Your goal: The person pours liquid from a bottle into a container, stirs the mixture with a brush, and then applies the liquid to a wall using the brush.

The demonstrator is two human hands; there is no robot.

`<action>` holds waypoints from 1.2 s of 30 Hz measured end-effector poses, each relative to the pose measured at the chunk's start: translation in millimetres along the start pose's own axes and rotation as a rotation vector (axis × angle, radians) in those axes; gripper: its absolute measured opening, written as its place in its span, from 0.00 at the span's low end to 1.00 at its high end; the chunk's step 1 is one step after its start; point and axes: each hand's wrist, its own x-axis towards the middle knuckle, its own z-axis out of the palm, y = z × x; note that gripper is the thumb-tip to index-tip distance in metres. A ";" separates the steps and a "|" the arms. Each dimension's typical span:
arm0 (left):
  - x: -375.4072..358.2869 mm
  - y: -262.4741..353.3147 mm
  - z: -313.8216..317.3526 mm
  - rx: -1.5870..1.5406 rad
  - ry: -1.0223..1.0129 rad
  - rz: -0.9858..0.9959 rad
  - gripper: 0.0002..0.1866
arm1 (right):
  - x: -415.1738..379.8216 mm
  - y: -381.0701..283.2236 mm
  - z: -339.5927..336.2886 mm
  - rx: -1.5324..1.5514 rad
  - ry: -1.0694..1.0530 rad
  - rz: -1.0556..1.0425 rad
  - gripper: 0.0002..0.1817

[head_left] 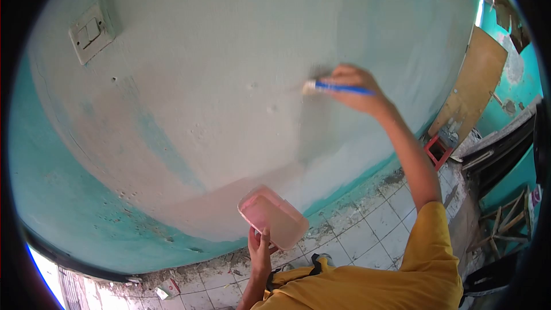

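Note:
My right hand (354, 87) is closed around the blue handle of a paintbrush (342, 88), whose pale bristles are at the wall (229, 51). In my left hand (260, 251), low in the view, is a pink plastic container (274, 217), gripped by its lower edge. Pinkish paint lies inside it. Whitish paint covers much of the wall, with turquoise showing along the bottom, at the left and in a streak near the middle.
A light switch (92, 31) is on the wall at upper left. Dirty white floor tiles (359, 238) run below. At the right are a red stool (438, 152), a wooden board (473, 83) and a wooden frame (508, 224).

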 end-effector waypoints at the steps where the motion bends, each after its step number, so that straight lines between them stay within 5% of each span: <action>1: -0.1 0.0 5.7 -0.007 0.009 0.004 0.39 | 24.3 3.0 -17.9 -0.079 0.031 -0.048 0.11; 9: -7.7 -12.0 59.0 -0.084 0.105 0.038 0.39 | 85.6 12.2 -71.9 -0.311 0.465 -0.315 0.17; 12: -12.0 -20.8 75.2 -0.097 0.126 0.042 0.40 | 25.7 9.1 -25.3 -0.280 0.229 -0.340 0.25; 16: -18.9 -32.9 92.0 -0.121 0.153 0.057 0.39 | -46.5 -2.6 25.3 0.002 -0.085 -0.260 0.17; 20: -23.6 -43.1 107.0 -0.136 0.205 0.059 0.37 | -3.8 30.3 -2.0 0.118 -0.051 -0.365 0.16; 21: -25.9 -45.9 110.9 -0.152 0.218 0.062 0.37 | 26.7 40.7 -19.9 0.030 0.001 -0.543 0.16; 25: -29.2 -54.4 122.3 -0.178 0.236 0.087 0.38 | 120.9 54.2 -94.4 -0.110 0.027 -0.271 0.15; 28: -34.4 -59.2 131.0 -0.243 0.250 0.062 0.40 | 144.2 46.7 -127.3 -0.146 0.189 -0.316 0.13; 30: -35.8 -67.3 134.2 -0.253 0.257 0.056 0.40 | 140.8 53.8 -119.1 -0.321 0.345 -0.475 0.13; 36: -42.7 -70.9 141.6 -0.264 0.267 0.047 0.38 | 9.0 31.6 -13.8 -0.133 -0.007 -0.469 0.18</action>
